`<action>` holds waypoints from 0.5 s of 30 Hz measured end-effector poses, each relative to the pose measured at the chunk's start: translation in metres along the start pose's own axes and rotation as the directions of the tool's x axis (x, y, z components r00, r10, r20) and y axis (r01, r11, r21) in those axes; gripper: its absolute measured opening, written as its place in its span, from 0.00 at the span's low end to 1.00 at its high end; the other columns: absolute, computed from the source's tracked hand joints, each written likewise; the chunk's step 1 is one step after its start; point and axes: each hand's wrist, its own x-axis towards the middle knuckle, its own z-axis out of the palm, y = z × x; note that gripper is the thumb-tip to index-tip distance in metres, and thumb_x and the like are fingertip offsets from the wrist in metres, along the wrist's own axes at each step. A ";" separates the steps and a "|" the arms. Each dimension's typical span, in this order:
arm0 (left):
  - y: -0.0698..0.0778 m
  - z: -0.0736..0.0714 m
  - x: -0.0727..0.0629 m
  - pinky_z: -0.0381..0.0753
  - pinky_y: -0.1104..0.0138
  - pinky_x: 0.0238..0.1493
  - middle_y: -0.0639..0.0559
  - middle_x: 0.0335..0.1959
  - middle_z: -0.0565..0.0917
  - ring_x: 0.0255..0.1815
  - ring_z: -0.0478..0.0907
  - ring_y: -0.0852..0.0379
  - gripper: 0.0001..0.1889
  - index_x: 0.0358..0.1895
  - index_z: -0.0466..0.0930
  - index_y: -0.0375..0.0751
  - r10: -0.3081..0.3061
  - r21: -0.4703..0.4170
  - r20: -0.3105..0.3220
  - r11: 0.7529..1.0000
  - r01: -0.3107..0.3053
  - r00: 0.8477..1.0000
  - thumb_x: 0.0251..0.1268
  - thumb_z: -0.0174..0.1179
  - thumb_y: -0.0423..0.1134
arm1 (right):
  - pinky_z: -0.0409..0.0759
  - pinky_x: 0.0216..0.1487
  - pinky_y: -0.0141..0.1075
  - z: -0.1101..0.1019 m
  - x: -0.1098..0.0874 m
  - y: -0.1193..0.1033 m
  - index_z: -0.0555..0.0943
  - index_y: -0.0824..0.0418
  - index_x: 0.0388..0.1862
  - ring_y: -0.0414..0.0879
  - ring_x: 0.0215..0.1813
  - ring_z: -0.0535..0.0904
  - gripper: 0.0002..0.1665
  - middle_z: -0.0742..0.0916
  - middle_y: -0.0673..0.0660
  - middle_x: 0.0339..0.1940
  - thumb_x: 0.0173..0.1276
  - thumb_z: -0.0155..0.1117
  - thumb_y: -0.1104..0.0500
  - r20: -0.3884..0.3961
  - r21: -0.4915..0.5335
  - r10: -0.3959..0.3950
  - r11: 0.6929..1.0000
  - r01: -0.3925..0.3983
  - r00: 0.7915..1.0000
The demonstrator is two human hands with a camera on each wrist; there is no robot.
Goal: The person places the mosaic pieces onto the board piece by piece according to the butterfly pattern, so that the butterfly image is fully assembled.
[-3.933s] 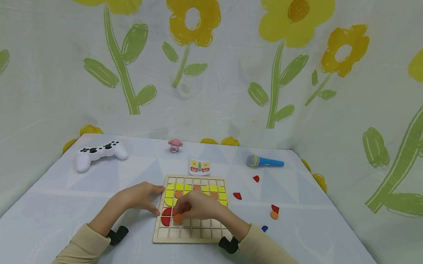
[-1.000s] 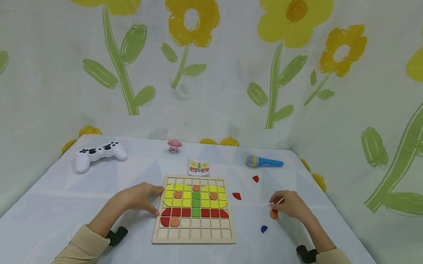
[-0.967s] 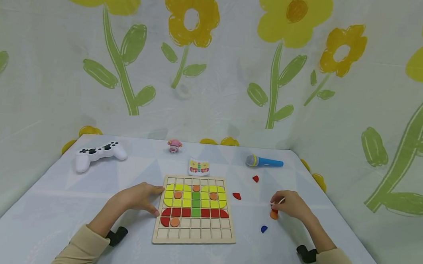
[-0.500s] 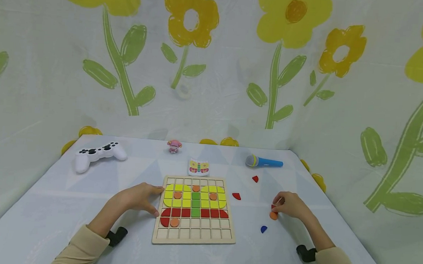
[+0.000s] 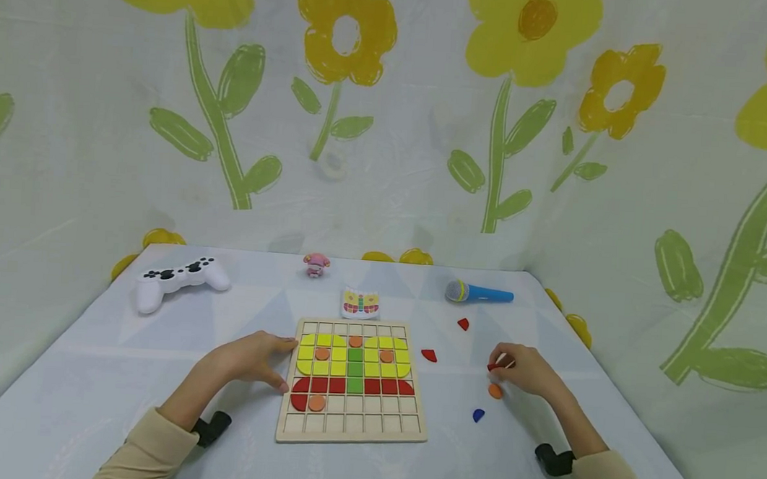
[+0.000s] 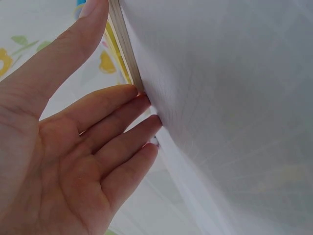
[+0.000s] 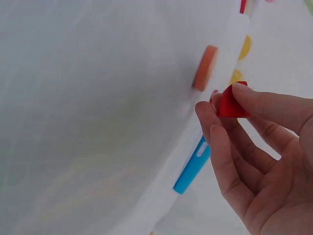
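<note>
In the head view a wooden grid board carries yellow, green, red and orange pieces in a butterfly-like pattern. My left hand touches the board's left edge; in the left wrist view its fingers are fairly straight, fingertips right at the wooden side. To the right of the board, my right hand pinches a red quarter-circle piece between thumb and fingers, raised over the table. Just below it lies a loose orange disc. On the board's lower left, another orange disc sits beside a red quarter-circle.
Two loose red pieces and a blue piece lie between board and right hand. A butterfly picture card stands behind the board. Farther back are a white game controller, a pink figurine and a blue microphone.
My right hand has left the board, where the orange disc now lies in a cell, and moved right. It has lifted the red quarter-circle from beside the loose orange disc. My left hand stays put.
</note>
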 end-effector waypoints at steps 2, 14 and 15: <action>0.000 -0.001 0.000 0.66 0.44 0.63 0.40 0.64 0.74 0.66 0.66 0.37 0.43 0.65 0.72 0.33 0.009 0.004 0.000 1.000 -0.009 1.000 0.43 0.77 0.46 | 0.81 0.35 0.39 -0.001 0.000 -0.005 0.80 0.59 0.35 0.46 0.33 0.79 0.06 0.84 0.52 0.32 0.61 0.66 0.68 -0.003 0.013 -0.023 1.000 0.023 1.000; 0.000 0.000 0.000 0.66 0.45 0.63 0.39 0.64 0.74 0.67 0.65 0.37 0.43 0.65 0.72 0.33 0.000 -0.010 -0.002 1.000 0.000 1.000 0.43 0.77 0.48 | 0.81 0.37 0.31 0.008 0.005 -0.037 0.83 0.60 0.40 0.45 0.37 0.79 0.09 0.85 0.50 0.36 0.63 0.65 0.69 0.000 0.047 -0.190 0.981 0.190 0.982; -0.001 0.000 0.000 0.66 0.45 0.63 0.40 0.64 0.74 0.67 0.65 0.37 0.43 0.65 0.72 0.33 -0.001 -0.011 -0.002 1.000 0.001 1.000 0.43 0.77 0.48 | 0.81 0.37 0.31 0.009 0.006 -0.041 0.83 0.60 0.40 0.45 0.37 0.80 0.09 0.85 0.50 0.35 0.62 0.65 0.70 0.000 0.050 -0.198 0.979 0.197 0.980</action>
